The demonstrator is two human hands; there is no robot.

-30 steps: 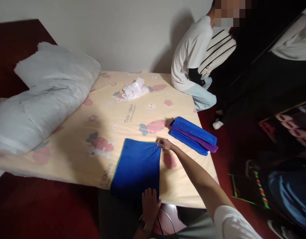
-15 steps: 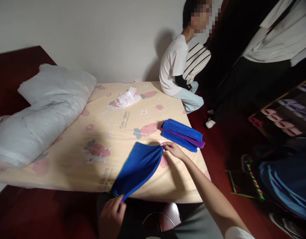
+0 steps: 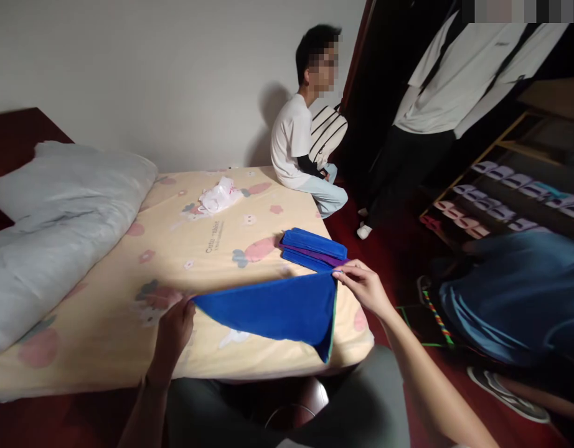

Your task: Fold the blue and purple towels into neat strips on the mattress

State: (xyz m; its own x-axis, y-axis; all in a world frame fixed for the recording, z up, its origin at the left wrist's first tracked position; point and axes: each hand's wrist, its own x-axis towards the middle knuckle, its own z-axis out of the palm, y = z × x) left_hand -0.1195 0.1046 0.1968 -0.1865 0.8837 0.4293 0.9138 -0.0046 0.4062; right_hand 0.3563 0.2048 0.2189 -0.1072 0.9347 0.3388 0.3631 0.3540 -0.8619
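A blue cloth (image 3: 277,308) with a green edge is stretched between my two hands over the front of the bed. My left hand (image 3: 174,323) pinches its left corner. At the upper right corner, my right hand (image 3: 364,285) holds the cloth between thumb and fingers. The lower right corner hangs down in a point close to the bed's front edge. Just behind the cloth lies a stack of folded blue cloths (image 3: 315,241) with a purple cloth (image 3: 310,254) among them; my right hand partly covers the stack's near end.
The bed (image 3: 104,311) has a patterned yellow sheet. On it are a grey-white quilt (image 3: 72,230), a crumpled plastic bag (image 3: 219,196) and a seated person (image 3: 291,140). Another person (image 3: 441,87) stands at right, near a shoe rack (image 3: 502,186). Someone in blue (image 3: 515,298) crouches at lower right.
My left hand has moved up from the bed's front edge, and my right hand has moved rightward. The blue cloth has turned and now spans sideways between them. The view has shifted to the right.
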